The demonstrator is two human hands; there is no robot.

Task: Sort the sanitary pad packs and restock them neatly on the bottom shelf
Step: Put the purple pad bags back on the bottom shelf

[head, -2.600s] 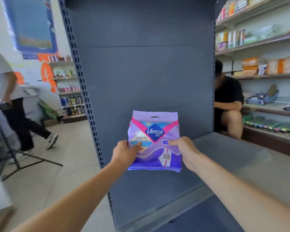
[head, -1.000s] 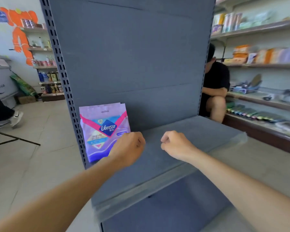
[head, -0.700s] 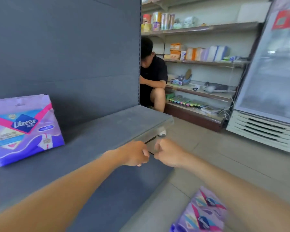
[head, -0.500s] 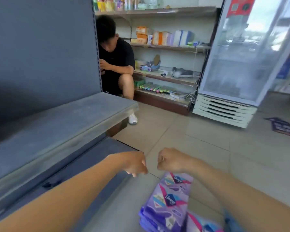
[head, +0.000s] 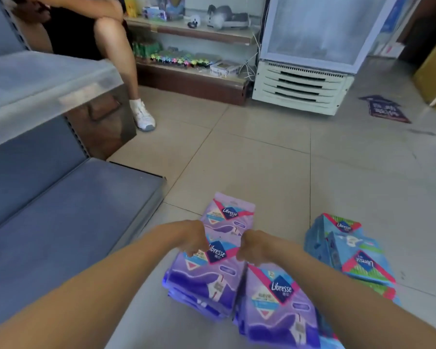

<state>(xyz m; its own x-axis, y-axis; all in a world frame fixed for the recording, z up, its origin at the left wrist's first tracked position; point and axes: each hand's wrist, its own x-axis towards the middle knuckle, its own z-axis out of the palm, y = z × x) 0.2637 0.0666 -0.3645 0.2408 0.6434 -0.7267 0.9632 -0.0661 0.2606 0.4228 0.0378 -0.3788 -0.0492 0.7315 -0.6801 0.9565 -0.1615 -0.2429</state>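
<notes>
Purple Libresse pad packs lie on the floor tiles: a stack (head: 212, 280) in front of me, one pack (head: 228, 215) beyond it and another pile (head: 280, 298) to its right. Blue-green Libresse packs (head: 350, 250) are piled further right. My left hand (head: 189, 238) and my right hand (head: 253, 245) hover close together over the top edge of the middle purple stack, fingers curled, with nothing visibly held. The grey bottom shelf (head: 61, 217) is to my left. The pack placed earlier is out of view.
A grey upper shelf board (head: 35, 81) overhangs the bottom shelf. A seated person (head: 86, 28) is behind the shelf unit, one white shoe (head: 142, 117) on the floor. A white display fridge (head: 305, 84) and a low wooden shelf (head: 186, 79) stand at the back.
I stood a purple pack on the grey shelf at the left and let it go. My view then swung right and down to the packs on the floor, both hands dropping over them.
</notes>
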